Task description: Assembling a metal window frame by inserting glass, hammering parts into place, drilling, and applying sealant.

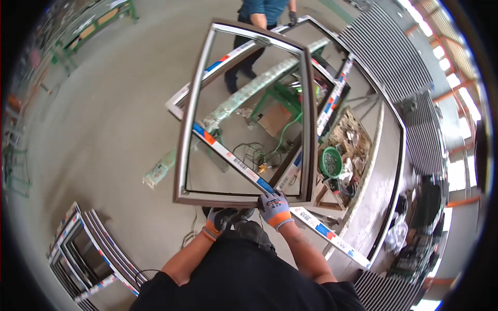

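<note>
A brown window sash frame (310,129) with no pane visible in it fills the middle of the head view. My right hand (275,207), in a grey glove with an orange cuff, is closed over its bottom rail right of centre. Beneath that rail, further left, my left hand (220,218) grips from below, its dark glove palm showing and its fingers partly hidden. Behind the sash lies a larger window frame (400,132) with white, blue and red protective tape. A taped bar (233,160) of it crosses the sash opening diagonally.
A co-worker (264,10) in a blue top stands across the frames, one gloved hand by the far rail. Among the frames are a green bowl of small parts (331,162), a cluttered board (353,129) and cables (254,155). More frames (88,249) lie lower left; stacked profiles (386,49) stand right.
</note>
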`<state>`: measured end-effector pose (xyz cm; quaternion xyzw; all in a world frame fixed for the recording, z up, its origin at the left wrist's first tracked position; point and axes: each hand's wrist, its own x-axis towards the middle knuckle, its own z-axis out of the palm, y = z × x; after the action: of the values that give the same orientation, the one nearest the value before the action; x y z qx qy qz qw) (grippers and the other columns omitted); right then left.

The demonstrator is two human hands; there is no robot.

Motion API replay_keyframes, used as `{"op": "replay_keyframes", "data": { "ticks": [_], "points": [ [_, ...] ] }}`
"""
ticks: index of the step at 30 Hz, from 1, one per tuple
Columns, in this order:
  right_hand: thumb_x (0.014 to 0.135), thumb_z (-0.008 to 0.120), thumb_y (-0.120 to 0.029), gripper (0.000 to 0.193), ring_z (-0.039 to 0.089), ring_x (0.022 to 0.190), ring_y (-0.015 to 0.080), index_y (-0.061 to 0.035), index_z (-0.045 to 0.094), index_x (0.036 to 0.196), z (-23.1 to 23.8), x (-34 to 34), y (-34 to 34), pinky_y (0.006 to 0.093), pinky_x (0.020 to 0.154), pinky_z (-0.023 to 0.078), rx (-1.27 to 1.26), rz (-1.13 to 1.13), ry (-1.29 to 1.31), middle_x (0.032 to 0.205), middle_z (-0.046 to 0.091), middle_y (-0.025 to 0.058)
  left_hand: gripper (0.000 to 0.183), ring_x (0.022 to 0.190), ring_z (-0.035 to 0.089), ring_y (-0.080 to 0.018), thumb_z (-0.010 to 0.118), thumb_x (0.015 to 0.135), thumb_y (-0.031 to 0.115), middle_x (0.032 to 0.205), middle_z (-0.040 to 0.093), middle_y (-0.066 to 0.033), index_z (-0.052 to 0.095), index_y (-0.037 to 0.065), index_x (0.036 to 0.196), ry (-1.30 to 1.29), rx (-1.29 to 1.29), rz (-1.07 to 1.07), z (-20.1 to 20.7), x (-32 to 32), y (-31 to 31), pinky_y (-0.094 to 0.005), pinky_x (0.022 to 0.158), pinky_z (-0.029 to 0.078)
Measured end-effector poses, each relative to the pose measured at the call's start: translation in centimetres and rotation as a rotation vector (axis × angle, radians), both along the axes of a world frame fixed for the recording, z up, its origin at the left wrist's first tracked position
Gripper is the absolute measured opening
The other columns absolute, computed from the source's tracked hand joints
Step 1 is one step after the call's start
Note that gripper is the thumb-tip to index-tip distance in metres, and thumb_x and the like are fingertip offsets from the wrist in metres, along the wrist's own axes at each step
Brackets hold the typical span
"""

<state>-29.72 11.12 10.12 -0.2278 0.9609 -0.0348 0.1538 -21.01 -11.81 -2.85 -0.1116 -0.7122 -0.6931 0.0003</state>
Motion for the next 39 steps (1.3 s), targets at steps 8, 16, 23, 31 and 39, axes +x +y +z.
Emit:
{"op": "replay_keyframes", "data": {
  "ticks": [8, 16, 23, 31, 39],
  "points": [
    [0.072, 0.075, -0.023, 0.032, 0.063, 0.098, 0.0321, -0.0094, 0.067, 0.100, 9.4, -3.1, -1.2, 0.0435, 0.091, 0.048, -0.605, 0.081, 0.150, 0.103, 0.068, 0.0111, 0.061, 0.126, 0.048, -0.0198, 0.048, 0.103, 0.028, 0.147, 0.042, -0.0117, 0.026, 0.000, 0.152, -0.138, -0.192, 0.071, 13.9, -4.7, -4.5, -0.0423, 0.113, 0.034],
    [0.074, 0.080, -0.015, 0.030, 0.063, 0.082, 0.0280, -0.0042, 0.066, 0.098, 12.4, -6.4, -3.0, 0.0354, 0.077, 0.050, -1.426, -0.055, 0.208, 0.089, 0.066, 0.0111, 0.060, 0.107, 0.057, -0.0222, 0.062, 0.091, 0.041, 0.124, 0.056, -0.0131, 0.047, -0.001, 0.131, 0.440, 0.061, 0.315, 22.9, -15.9, 1.6, -0.0365, 0.092, 0.049],
    [0.073, 0.083, -0.025, 0.064, 0.059, 0.112, 0.0321, 0.0011, 0.056, 0.124, 1.9, -8.1, 6.2, 0.0393, 0.097, 0.047, -1.187, -0.376, 0.090, 0.118, 0.062, 0.0186, 0.054, 0.098, 0.058, -0.0291, 0.070, 0.080, 0.027, 0.113, 0.055, -0.0144, 0.053, 0.000, 0.123, 0.630, -0.520, -0.181, 31.7, -20.1, 11.8, -0.0374, 0.083, 0.049],
    [0.080, 0.074, -0.029, 0.036, 0.063, 0.101, 0.0322, -0.0047, 0.067, 0.106, -6.6, 5.7, 23.7, 0.0410, 0.090, 0.049, -0.597, -0.864, 0.254, 0.105, 0.069, 0.0151, 0.073, 0.102, 0.055, -0.0386, 0.083, 0.065, 0.041, 0.109, 0.058, -0.0168, 0.055, 0.003, 0.121, 0.557, -0.929, -0.377, 25.7, -21.8, 9.4, -0.0471, 0.088, 0.046],
    [0.088, 0.065, -0.032, 0.026, 0.066, 0.089, 0.0322, -0.0096, 0.070, 0.101, -9.0, 7.0, 25.7, 0.0419, 0.081, 0.051, -0.313, -1.131, 0.207, 0.095, 0.070, 0.0131, 0.075, 0.101, 0.054, -0.0341, 0.082, 0.063, 0.049, 0.107, 0.057, -0.0152, 0.057, 0.001, 0.115, 0.738, -1.156, -0.501, 20.1, -24.3, 7.7, -0.0427, 0.090, 0.047]
  ]
}}
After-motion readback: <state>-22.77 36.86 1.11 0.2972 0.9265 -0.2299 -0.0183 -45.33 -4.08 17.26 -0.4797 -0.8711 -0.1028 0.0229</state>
